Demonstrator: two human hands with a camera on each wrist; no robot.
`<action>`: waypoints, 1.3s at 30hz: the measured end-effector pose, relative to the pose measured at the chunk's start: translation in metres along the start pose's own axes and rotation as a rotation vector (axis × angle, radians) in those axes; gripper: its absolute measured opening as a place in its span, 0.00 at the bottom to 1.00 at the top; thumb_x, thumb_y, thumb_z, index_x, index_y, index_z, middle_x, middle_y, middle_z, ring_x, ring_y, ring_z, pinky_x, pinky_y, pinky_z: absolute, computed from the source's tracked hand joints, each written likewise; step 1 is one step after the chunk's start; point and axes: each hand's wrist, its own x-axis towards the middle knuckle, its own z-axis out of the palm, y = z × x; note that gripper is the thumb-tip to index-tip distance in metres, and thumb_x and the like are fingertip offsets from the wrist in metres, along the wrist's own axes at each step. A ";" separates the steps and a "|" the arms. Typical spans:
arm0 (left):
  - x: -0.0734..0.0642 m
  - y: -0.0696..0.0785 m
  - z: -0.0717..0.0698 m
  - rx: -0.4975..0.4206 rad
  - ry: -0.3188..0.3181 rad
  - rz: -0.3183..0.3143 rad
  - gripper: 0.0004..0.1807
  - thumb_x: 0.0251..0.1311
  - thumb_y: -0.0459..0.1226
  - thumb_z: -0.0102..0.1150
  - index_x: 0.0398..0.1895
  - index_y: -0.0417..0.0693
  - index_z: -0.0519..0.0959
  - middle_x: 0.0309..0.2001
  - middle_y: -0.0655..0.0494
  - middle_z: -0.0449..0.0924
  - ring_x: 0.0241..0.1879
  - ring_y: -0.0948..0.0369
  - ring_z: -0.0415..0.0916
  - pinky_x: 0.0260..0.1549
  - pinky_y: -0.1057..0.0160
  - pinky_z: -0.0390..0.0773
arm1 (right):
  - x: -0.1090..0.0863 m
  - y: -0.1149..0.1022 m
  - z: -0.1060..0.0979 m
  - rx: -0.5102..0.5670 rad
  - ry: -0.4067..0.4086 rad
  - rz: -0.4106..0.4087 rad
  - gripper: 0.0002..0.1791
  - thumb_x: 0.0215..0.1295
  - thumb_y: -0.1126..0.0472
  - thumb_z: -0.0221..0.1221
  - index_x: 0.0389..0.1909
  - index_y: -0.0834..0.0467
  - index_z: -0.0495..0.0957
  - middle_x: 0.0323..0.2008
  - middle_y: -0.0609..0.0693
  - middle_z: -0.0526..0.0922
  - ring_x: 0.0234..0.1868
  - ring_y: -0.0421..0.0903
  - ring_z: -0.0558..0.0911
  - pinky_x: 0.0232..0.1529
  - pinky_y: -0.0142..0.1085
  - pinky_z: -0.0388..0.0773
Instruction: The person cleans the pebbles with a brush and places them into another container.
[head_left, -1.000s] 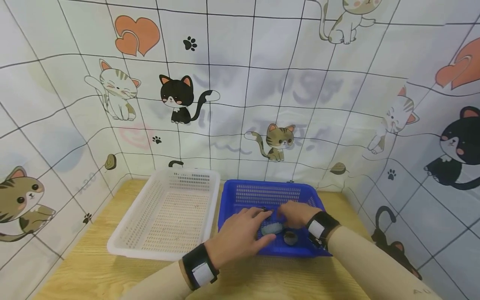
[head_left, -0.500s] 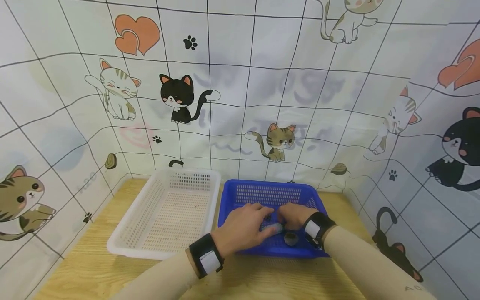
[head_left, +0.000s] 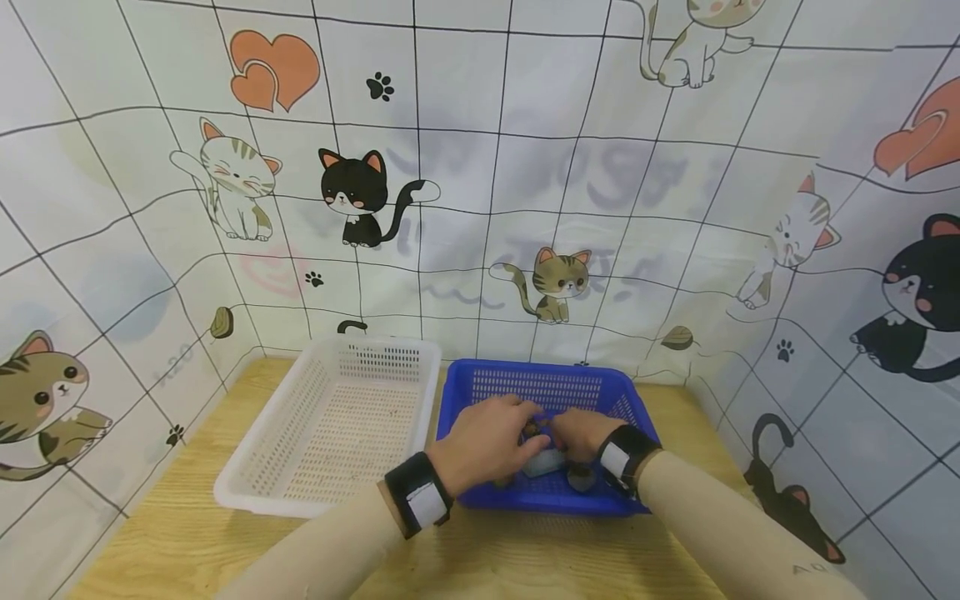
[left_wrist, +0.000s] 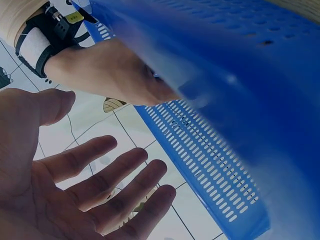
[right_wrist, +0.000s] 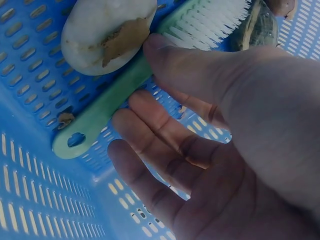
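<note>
My right hand point(head_left: 581, 433) is inside the blue basket point(head_left: 525, 502). In the right wrist view its thumb and fingers pinch the light-green scrub brush point(right_wrist: 107, 107) near the neck, where the white bristles point(right_wrist: 212, 22) begin. A smooth white stone point(right_wrist: 95, 50) with a brown mud patch lies against the handle, and a glassy greenish lump point(right_wrist: 260, 27) sits beyond the bristles. Over the basket's left side reaches my left hand point(head_left: 483, 442), close to the brush head and a brownish clump point(head_left: 534, 428). In the left wrist view its relaxed fingers point(left_wrist: 135, 195) are spread, touching nothing visible.
A white plastic basket point(head_left: 431, 417) stands to the left of the blue one, on a wooden table point(head_left: 480, 554). Cat-patterned sheeting point(head_left: 465, 208) surrounds the back and sides. A dirt crumb point(right_wrist: 65, 119) lies by the brush handle.
The brush head has turned from its bluish-green back to its whitish side. My left hand has shifted slightly right and farther in, exposing brownish clumps; my right hand has moved slightly left.
</note>
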 end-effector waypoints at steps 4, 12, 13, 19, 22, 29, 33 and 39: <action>0.005 -0.001 -0.001 0.000 -0.005 -0.003 0.26 0.83 0.55 0.69 0.73 0.53 0.89 0.63 0.53 0.94 0.57 0.58 0.93 0.46 0.59 0.97 | 0.000 -0.001 0.000 0.001 -0.013 0.009 0.11 0.72 0.71 0.73 0.35 0.54 0.83 0.31 0.46 0.84 0.34 0.47 0.81 0.43 0.47 0.87; 0.012 -0.004 -0.001 -0.012 -0.026 -0.021 0.26 0.84 0.55 0.68 0.74 0.52 0.88 0.65 0.52 0.94 0.61 0.55 0.93 0.52 0.56 0.97 | 0.002 0.004 0.006 0.000 -0.034 0.025 0.12 0.72 0.70 0.75 0.37 0.54 0.82 0.31 0.45 0.82 0.35 0.47 0.80 0.44 0.46 0.85; 0.013 -0.004 0.000 -0.014 -0.028 -0.023 0.26 0.84 0.55 0.68 0.74 0.52 0.88 0.65 0.52 0.94 0.61 0.55 0.93 0.52 0.56 0.97 | 0.004 0.005 0.007 0.001 -0.036 0.026 0.14 0.71 0.70 0.75 0.34 0.53 0.81 0.29 0.45 0.81 0.33 0.46 0.79 0.41 0.44 0.83; 0.019 -0.007 -0.001 -0.026 -0.054 -0.033 0.26 0.84 0.55 0.69 0.74 0.52 0.87 0.65 0.52 0.94 0.62 0.55 0.92 0.54 0.54 0.97 | 0.007 0.010 0.011 -0.014 -0.022 -0.006 0.19 0.72 0.69 0.75 0.27 0.49 0.77 0.24 0.41 0.75 0.28 0.42 0.74 0.32 0.37 0.70; 0.023 -0.008 -0.002 -0.017 -0.066 -0.039 0.26 0.85 0.55 0.67 0.74 0.52 0.87 0.65 0.53 0.94 0.63 0.55 0.92 0.56 0.53 0.97 | 0.004 0.010 0.009 -0.017 0.007 -0.030 0.17 0.71 0.67 0.76 0.30 0.49 0.79 0.26 0.40 0.78 0.29 0.42 0.76 0.33 0.37 0.73; 0.028 -0.013 -0.003 -0.011 -0.096 -0.064 0.27 0.86 0.57 0.65 0.73 0.50 0.87 0.63 0.52 0.95 0.60 0.55 0.93 0.57 0.50 0.97 | -0.010 0.008 -0.006 -0.011 0.093 -0.066 0.16 0.68 0.68 0.79 0.29 0.52 0.80 0.26 0.40 0.75 0.29 0.42 0.73 0.31 0.37 0.69; 0.028 -0.015 -0.005 -0.013 -0.109 -0.092 0.28 0.86 0.57 0.65 0.75 0.50 0.86 0.67 0.51 0.94 0.65 0.53 0.92 0.62 0.48 0.96 | -0.020 0.007 -0.015 -0.014 0.123 -0.085 0.13 0.69 0.67 0.79 0.33 0.52 0.84 0.28 0.41 0.79 0.31 0.42 0.75 0.32 0.38 0.75; 0.029 -0.019 -0.006 -0.011 -0.127 -0.115 0.26 0.86 0.56 0.65 0.71 0.50 0.88 0.60 0.53 0.94 0.58 0.55 0.91 0.55 0.51 0.96 | -0.033 0.010 -0.024 0.030 0.152 -0.032 0.06 0.74 0.65 0.75 0.43 0.53 0.87 0.34 0.44 0.85 0.36 0.45 0.83 0.39 0.44 0.87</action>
